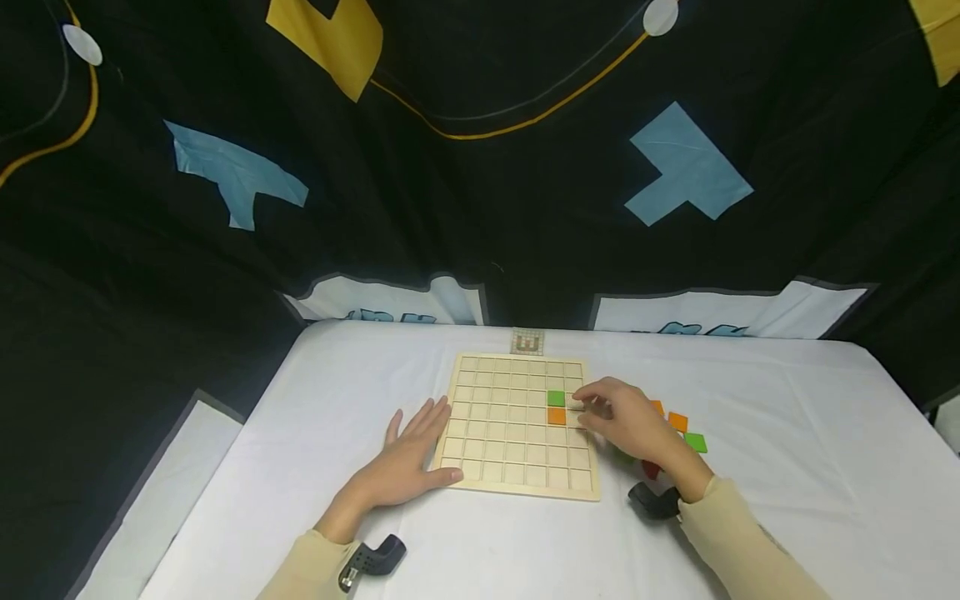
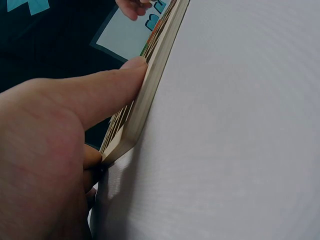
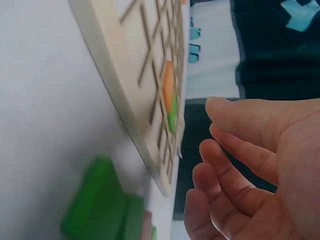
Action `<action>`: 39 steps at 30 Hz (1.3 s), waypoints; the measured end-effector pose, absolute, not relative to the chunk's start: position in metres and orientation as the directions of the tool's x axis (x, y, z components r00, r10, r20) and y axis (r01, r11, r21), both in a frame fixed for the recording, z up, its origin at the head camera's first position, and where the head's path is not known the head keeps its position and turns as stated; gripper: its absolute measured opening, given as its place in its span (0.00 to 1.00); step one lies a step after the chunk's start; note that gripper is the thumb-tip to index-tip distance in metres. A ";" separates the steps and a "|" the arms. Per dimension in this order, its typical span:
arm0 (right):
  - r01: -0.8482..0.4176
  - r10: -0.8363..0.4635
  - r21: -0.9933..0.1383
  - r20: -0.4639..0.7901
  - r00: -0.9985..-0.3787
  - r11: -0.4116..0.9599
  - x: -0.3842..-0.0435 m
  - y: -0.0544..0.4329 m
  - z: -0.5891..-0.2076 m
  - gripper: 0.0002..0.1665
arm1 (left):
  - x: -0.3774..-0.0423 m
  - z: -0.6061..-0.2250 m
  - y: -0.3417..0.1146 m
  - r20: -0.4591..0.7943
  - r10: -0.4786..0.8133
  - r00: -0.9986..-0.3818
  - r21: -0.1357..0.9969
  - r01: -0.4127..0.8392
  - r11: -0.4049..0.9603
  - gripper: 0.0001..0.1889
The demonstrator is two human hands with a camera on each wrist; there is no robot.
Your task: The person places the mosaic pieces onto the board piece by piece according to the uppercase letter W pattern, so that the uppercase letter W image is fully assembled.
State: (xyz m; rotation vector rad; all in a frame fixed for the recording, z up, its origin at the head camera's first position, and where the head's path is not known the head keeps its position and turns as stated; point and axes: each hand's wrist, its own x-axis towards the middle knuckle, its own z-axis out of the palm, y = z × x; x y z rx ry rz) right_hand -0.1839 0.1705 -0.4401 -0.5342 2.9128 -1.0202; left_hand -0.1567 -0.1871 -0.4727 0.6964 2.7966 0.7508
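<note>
A pale wooden grid board (image 1: 487, 425) lies flat on the white-covered table. Two square tiles sit in neighbouring cells on its right side, a green tile (image 1: 556, 398) just behind an orange tile (image 1: 556, 416). My left hand (image 1: 405, 467) rests at the board's left edge with fingers spread. In the left wrist view, its thumb (image 2: 112, 87) lies on the rim of the board. Over the right edge hovers my right hand (image 1: 626, 417), its fingers loosely bent. The right wrist view shows nothing between thumb and fingers, and the tiles in the cells stand apart from them.
Loose tiles lie right of the board, partly hidden by the right hand: an orange one (image 1: 677, 422), a green one (image 1: 696, 442) and a red one (image 1: 650, 469) among them. A small patterned square (image 1: 527, 341) touches the board's far edge. A dark curtain (image 1: 465, 217) hangs behind the table.
</note>
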 end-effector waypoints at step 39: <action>-0.148 -0.126 -0.599 0.079 -0.989 0.787 -0.148 0.251 -0.452 0.21 | -0.156 -0.471 -0.187 -0.043 0.475 -0.879 0.503 0.391 0.771 0.54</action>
